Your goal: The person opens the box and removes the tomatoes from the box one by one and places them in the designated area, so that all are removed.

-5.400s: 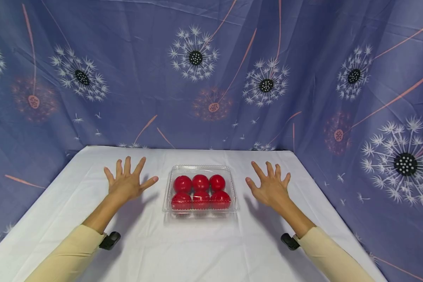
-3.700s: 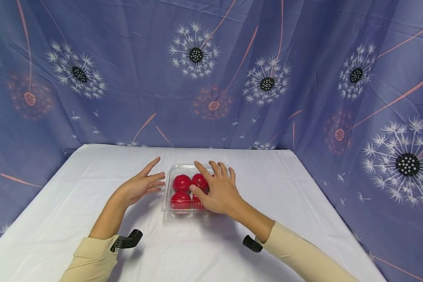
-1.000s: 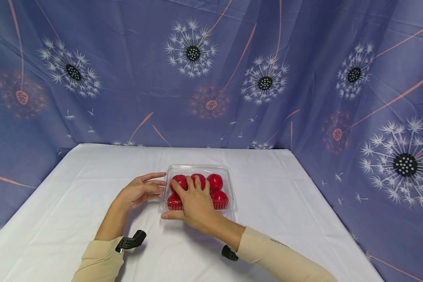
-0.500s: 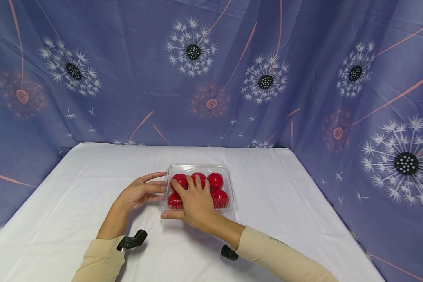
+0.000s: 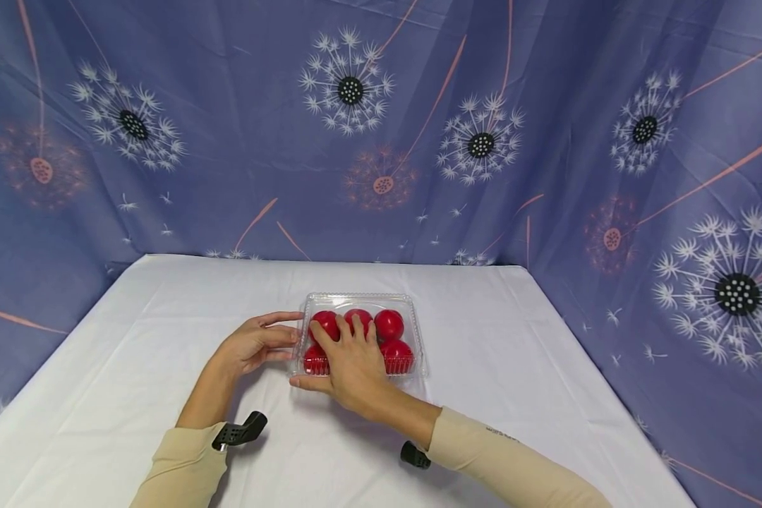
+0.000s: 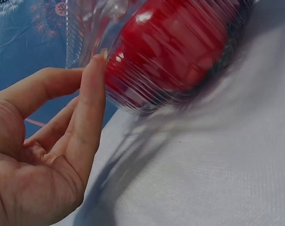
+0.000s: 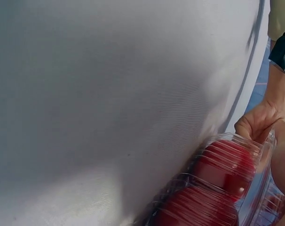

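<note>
A clear plastic clamshell box (image 5: 413,310) sits on the white tablecloth, its lid down over several round, glossy red fruits (image 5: 389,324); their kind is not plain. My left hand (image 5: 249,346) is at the box's left side. In the left wrist view, the fingertips (image 6: 98,59) of that hand pinch the clear rim beside a red fruit. Across the lid lies my right hand (image 5: 358,370), fingers spread over the top and thumb along the front edge. It hides part of the fruit. The right wrist view shows the box's ribbed wall (image 7: 222,165) from low down.
The white cloth (image 5: 482,353) covers the table around the box. A blue curtain with dandelion prints (image 5: 248,141) hangs behind and at both sides. A black wrist camera (image 5: 241,429) is strapped on each sleeve.
Since the earliest frame, both hands have come from apart to the box, left to its side and right onto the lid. Over the last second they have hardly moved.
</note>
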Tool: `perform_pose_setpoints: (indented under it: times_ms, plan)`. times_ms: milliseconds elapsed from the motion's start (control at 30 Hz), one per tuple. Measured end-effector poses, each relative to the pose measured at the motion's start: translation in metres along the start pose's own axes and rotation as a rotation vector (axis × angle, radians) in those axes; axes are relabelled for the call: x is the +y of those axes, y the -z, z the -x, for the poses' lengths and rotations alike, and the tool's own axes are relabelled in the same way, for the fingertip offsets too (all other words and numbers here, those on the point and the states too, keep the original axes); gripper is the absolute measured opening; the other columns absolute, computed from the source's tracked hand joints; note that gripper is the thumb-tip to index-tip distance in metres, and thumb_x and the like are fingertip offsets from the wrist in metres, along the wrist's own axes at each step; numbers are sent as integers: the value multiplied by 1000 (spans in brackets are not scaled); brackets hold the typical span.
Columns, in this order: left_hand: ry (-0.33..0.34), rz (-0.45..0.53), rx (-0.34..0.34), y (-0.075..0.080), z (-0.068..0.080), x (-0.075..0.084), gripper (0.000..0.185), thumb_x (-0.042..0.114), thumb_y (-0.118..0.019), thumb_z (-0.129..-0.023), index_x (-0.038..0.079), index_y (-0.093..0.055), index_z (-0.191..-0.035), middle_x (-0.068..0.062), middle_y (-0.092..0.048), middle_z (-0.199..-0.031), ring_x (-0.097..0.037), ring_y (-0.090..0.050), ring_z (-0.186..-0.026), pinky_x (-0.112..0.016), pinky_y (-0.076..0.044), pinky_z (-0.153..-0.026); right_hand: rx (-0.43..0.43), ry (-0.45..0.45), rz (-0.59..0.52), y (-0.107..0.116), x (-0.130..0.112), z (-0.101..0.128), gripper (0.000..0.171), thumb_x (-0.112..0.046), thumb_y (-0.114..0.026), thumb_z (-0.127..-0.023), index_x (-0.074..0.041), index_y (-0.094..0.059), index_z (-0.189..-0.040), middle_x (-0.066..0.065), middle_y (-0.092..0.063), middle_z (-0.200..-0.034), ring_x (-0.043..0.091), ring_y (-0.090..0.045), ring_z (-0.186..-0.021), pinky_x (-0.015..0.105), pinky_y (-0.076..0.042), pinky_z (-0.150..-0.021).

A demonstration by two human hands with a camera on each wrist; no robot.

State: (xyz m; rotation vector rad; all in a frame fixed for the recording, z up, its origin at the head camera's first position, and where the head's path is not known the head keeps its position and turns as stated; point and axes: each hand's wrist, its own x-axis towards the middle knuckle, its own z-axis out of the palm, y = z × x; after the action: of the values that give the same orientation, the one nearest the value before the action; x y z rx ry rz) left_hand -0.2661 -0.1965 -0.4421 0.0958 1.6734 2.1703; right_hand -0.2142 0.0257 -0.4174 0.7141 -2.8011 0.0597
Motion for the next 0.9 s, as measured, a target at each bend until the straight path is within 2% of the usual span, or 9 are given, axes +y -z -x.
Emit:
perform_pose_setpoints:
  times_ms: [233,500,900]
  plan:
    - [-21,34,-34,1,-1,-2,46,-8,-57,-95,-3,-48,-140,0,-75,-87,-10,-72,-78,-28,-63,-67,14,8,54,-2,-1,1,97,-92,-42,-80,-32,-36,-156,14,-49,-150,40,-44,-140,63,-32,-118]
    - [-25,24,-25,1,-2,-3,40,-7,-57,-95,1,-55,-134,0,-75,-86,-11,-72,-77,-28,-63,-66,24,3,68,-4,-1,3,97,-91,-41,-81,-30,-37,-155,14,-50,-150,40,-45,-141,62,-34,-117]
    - [-12,27,-21,0,-1,0,50,-7,-59,-93,-6,-45,-142,-1,-73,-86,-11,-72,-75,-28,-63,-65,48,6,83,-8,0,6,99,-92,-33,-82,-29,-36,-158,13,-47,-156,41,-46,-141,61,-34,-118]
